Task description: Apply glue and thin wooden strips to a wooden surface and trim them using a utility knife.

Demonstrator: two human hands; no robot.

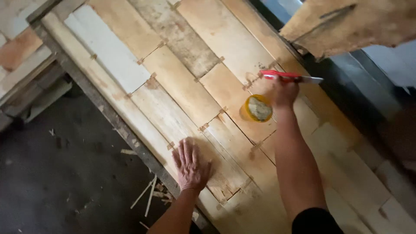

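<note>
- Our left hand (pixel 190 167) lies flat and open, palm down, fingers spread on the veneer sheet (pixel 182 86), close to its near-left edge.
- Our right hand (pixel 284 92) is closed around a red-handled utility knife (pixel 289 77), its blade sticking out toward the sheet's right edge.
- Just beside that hand, on the left, sits a small yellow tub (pixel 257 108) with pale paste in it, resting on the veneer around the middle.
- The sheet is made of wood strips laid side by side, with little brown tape patches (pixel 203 127) over the seams.
- A dark frame rail (pixel 108 110) runs under the left edge, and thin offcut slivers (pixel 147 197) lie on the dark floor (pixel 65 173) below it.
- A loose, ragged veneer piece (pixel 359 24) hangs over the far-right corner.
</note>
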